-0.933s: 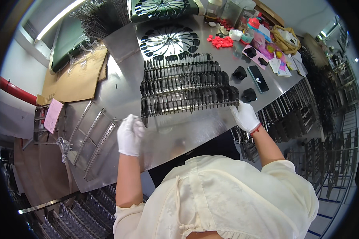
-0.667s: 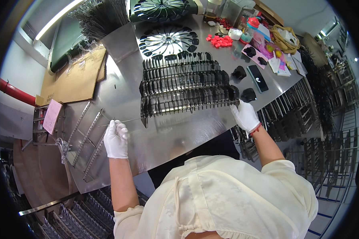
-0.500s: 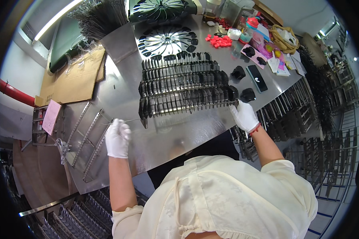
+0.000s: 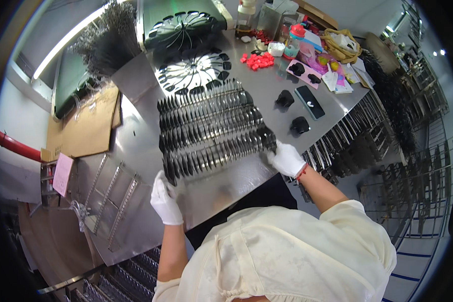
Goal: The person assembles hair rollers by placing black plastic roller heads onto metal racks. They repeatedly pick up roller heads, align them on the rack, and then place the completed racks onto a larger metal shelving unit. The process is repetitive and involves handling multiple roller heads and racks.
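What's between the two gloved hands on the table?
In the head view, the nearest row of dark blades on rods spans from the left hand to the right hand; below it, bare steel table.

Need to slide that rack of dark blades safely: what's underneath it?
The rack of dark blades rests on the shiny steel table, held by the left hand and right hand at opposite ends. The table directly beneath is covered.

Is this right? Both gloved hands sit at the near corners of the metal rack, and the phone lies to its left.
Not quite. The head view shows the left hand and right hand at the rack's near corners, but the phone lies to its right.
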